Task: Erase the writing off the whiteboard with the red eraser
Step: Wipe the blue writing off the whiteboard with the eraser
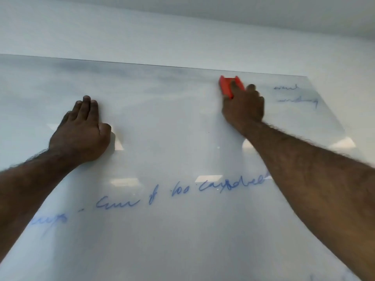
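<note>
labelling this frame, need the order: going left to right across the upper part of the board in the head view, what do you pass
left hand flat on the whiteboard → red eraser → right hand gripping it → two short lines of dark writing near the board's top right corner

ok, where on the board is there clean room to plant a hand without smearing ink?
The clean band of the whiteboard lies between the left hand and the right hand holding the red eraser, above the long blue line. Ink crowds the top right corner, the lower left and that middle line.
</note>
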Demonstrator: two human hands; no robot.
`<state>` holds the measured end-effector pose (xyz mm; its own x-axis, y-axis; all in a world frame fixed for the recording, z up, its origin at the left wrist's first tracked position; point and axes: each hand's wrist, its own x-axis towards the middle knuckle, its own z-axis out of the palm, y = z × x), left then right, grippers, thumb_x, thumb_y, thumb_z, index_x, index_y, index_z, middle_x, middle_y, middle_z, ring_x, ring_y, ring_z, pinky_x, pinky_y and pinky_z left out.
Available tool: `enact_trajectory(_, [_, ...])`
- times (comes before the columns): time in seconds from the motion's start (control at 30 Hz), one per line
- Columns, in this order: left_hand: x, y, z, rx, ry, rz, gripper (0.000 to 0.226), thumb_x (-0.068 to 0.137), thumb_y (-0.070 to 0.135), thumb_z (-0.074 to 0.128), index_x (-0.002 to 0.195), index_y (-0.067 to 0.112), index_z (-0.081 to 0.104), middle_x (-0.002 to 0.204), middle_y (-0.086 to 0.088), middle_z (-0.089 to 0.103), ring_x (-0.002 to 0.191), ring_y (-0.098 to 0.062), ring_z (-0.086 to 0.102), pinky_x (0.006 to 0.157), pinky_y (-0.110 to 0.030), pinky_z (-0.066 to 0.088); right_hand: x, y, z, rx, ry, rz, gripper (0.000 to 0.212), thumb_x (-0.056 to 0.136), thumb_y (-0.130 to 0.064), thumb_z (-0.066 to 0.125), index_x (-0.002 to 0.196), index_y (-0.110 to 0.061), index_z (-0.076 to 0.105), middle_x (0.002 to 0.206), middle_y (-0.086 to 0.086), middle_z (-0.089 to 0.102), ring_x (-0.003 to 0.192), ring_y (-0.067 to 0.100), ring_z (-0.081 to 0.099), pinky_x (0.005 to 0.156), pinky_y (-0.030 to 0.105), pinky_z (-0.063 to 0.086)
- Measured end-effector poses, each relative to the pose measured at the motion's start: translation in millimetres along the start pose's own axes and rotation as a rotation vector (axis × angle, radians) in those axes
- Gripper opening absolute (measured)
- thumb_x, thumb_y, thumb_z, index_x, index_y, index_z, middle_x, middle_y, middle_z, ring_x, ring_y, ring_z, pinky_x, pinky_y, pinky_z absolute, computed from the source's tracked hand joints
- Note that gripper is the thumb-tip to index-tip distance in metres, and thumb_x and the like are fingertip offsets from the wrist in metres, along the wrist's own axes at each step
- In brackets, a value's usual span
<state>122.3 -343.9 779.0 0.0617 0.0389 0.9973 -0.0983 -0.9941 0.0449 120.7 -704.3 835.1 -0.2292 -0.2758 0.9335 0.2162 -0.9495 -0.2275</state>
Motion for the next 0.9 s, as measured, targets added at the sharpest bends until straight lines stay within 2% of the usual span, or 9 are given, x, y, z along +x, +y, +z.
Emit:
enact_trajectory(0.07, [1.9,14.0,2.9,0.003,0.005,0.03,0.086,0.081,0.043,0.009,0.156,0.002,0.011,0.166,-0.014,0.003,0.153,-0.026,0.003,0.123,-0.04,0.007,-25.9,-49.8,-0.9,0.074,-0.021,-0.234,0.052,0.095,-0.037,0.049,0.146,-0.031,0.04,0.123,0.02,0.052,0.101,0.041,0.056,0.091,0.045,0.042])
enact_trajectory(0.17, [6.0,27.1,7.9,0.002,0.013,0.045,0.086,0.081,0.043,0.009,0.157,0.003,0.012,0.166,-0.013,0.004,0.153,-0.026,0.004,0.123,-0.04,0.008,-66.8,-102.4,7.1,0.117,-0.042,-0.515,0.052,0.093,-0.044,0.051,0.143,-0.03,0.045,0.117,0.012,0.053,0.098,0.031,0.056,0.085,0.039,0.042])
enact_trajectory(0.33, [14.5,31.7,8.9,0.002,0.004,0.056,0.086,0.081,0.045,0.011,0.157,0.005,0.012,0.166,-0.01,0.003,0.153,-0.023,0.004,0.123,-0.038,0.007,-55.5,-81.2,10.4,0.093,-0.01,-0.6,0.053,0.094,-0.046,0.05,0.145,-0.031,0.043,0.112,0.011,0.053,0.095,0.029,0.056,0.083,0.038,0.043])
enact_trajectory(0.47, [19.0,30.7,9.2,0.048,0.0,0.106,0.086,0.081,0.044,0.01,0.156,0.001,0.011,0.165,-0.016,0.005,0.153,-0.028,0.004,0.123,-0.042,0.009,-12.3,-2.3,5.0,0.063,-0.009,-0.346,0.055,0.093,-0.043,0.05,0.146,-0.036,0.039,0.11,0.019,0.054,0.092,0.041,0.057,0.083,0.043,0.046])
enact_trajectory(0.6, [16.1,31.6,11.1,0.04,0.029,0.105,0.085,0.082,0.043,0.011,0.156,0.001,0.012,0.165,-0.015,0.006,0.153,-0.028,0.006,0.123,-0.042,0.01,14.2,110.6,-8.1,-0.058,-0.038,0.024,0.057,0.097,-0.051,0.042,0.15,-0.038,0.03,0.121,0.025,0.047,0.109,0.045,0.052,0.096,0.047,0.042])
enact_trajectory(0.7, [12.7,36.5,9.6,0.01,0.034,0.086,0.084,0.082,0.043,0.011,0.156,0.004,0.012,0.166,-0.012,0.005,0.153,-0.024,0.005,0.124,-0.038,0.008,12.2,175.4,-25.0,-0.102,-0.051,0.403,0.058,0.098,-0.059,0.033,0.147,-0.029,0.036,0.135,0.029,0.039,0.124,0.049,0.042,0.108,0.051,0.032])
enact_trajectory(0.77, [10.4,40.3,8.0,-0.002,0.026,0.082,0.083,0.083,0.043,0.011,0.157,0.004,0.01,0.166,-0.01,0.003,0.153,-0.022,0.003,0.124,-0.036,0.006,5.9,202.9,-34.6,-0.106,-0.058,0.608,0.059,0.1,-0.056,0.026,0.143,-0.017,0.037,0.142,0.028,0.035,0.13,0.048,0.035,0.11,0.052,0.026])
enact_trajectory(0.83, [8.5,43.9,8.3,0.0,0.015,0.085,0.079,0.088,0.041,0.013,0.157,0.005,0.008,0.166,-0.009,0.0,0.153,-0.02,0.001,0.124,-0.035,0.004,6.9,207.3,-39.1,-0.102,-0.075,0.667,0.058,0.103,-0.049,0.02,0.141,-0.009,0.037,0.145,0.024,0.036,0.133,0.045,0.032,0.111,0.05,0.023])
enact_trajectory(0.9, [8.5,40.7,6.8,0.002,0.021,0.078,0.07,0.096,0.036,0.019,0.158,0.006,0.007,0.166,-0.008,-0.002,0.153,-0.019,0.0,0.124,-0.034,0.003,17.2,178.6,-36.2,-0.077,-0.073,0.647,0.057,0.105,-0.045,0.018,0.141,-0.005,0.038,0.145,0.024,0.037,0.133,0.043,0.033,0.11,0.047,0.025])
